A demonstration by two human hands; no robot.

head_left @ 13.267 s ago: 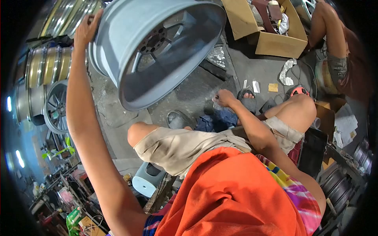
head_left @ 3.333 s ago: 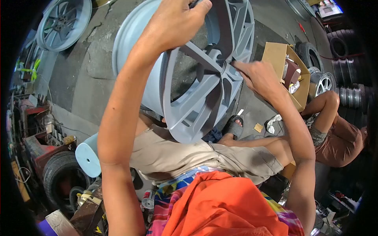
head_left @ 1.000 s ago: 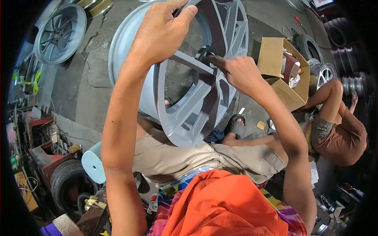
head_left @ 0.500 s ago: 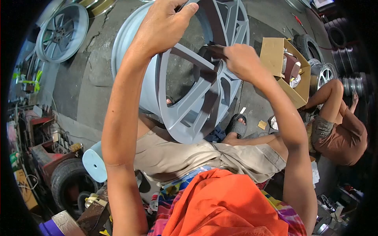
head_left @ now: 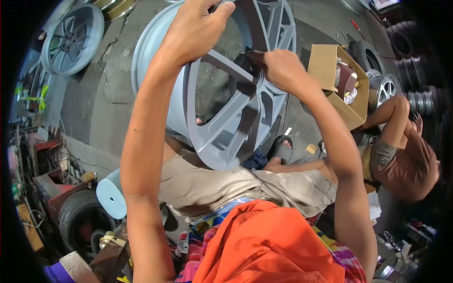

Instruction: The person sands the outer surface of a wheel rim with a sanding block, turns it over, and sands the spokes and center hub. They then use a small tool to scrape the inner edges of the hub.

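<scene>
A grey alloy wheel rim (head_left: pixel 222 123) with several spokes stands tilted in front of my lap, its lower edge by the beige shorts. My left hand (head_left: pixel 200 30) is closed on its upper near edge, thumb lifted along the top. My right hand (head_left: pixel 284 68) is closed beside the hub, its fingers reaching in among the spokes. Those fingertips are in dark shadow, and what they hold cannot be made out. Shadows of the arm and hand fall across the spokes.
A cardboard box (head_left: pixel 325 66) with brown and white items stands to the right. Beyond it are a tire (head_left: pixel 367 56) and stacked rims. Another person (head_left: pixel 401 155) crouches at far right. Another grey rim (head_left: pixel 73 40) is at upper left; a tire (head_left: pixel 82 219) lies lower left.
My right hand has shifted slightly left and up along the spokes near the hub. My left hand keeps its hold; the whole view has moved slightly.
</scene>
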